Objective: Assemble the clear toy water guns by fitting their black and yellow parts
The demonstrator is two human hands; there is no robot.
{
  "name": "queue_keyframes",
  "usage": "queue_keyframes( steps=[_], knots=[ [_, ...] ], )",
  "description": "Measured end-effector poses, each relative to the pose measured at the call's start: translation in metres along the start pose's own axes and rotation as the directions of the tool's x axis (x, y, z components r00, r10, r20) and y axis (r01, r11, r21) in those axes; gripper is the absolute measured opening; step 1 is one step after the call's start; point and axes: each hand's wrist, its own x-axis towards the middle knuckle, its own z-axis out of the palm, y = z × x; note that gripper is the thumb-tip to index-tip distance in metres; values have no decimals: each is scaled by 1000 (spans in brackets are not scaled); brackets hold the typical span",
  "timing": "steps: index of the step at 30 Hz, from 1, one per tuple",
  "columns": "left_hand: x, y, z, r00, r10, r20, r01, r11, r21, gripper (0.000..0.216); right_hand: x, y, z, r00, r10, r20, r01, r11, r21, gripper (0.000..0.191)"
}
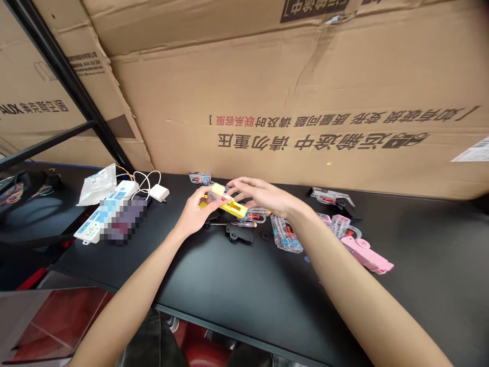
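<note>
Low over a black tabletop (344, 285), with a cardboard sheet (267, 92) standing along its far edge, open surface stretches toward the near edge and the right. A yellow plastic part (229, 204) sits near the far edge, its long axis slanting from far left to near right, held in the curled fingers of the left hand (196, 213). The right hand (262, 196) is spread open above it, and contact is hard to tell. A small screwdriver (233, 224) lies just below, clear plastic casings (286, 233) to the right
</note>
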Motion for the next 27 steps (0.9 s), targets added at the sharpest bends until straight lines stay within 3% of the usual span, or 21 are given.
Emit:
queue_keyframes(
  steps=[2,4,7,10,12,17,23,27],
  knots=[
    [3,0,-2,999,-27,-41,22,993,-113,34,-6,-5,-15,999,-9,-34,2,984,-180,38],
    [5,0,-4,995,-60,-85,38,970,-240,34,-11,-7,-29,998,-8,-70,-23,906,-423,34],
    [6,1,-5,978,-156,-135,86,903,-421,37,-14,-4,-35,998,54,12,-34,765,-643,23],
    [7,3,-6,967,-226,-120,131,840,-526,40,-9,2,-21,971,141,194,37,711,-703,21],
    [7,4,-6,965,-244,-98,153,822,-548,41,-3,8,-6,959,152,240,84,657,-750,22],
    [7,6,-7,959,-272,-85,186,824,-535,39,8,18,18,966,148,212,93,564,-820,21],
    [8,4,-7,949,-299,-99,198,812,-549,37,5,15,15,973,145,178,71,549,-833,15],
    [9,5,-10,934,-335,-120,206,785,-584,36,6,14,11,982,71,174,109,538,-836,12]
  ],
)
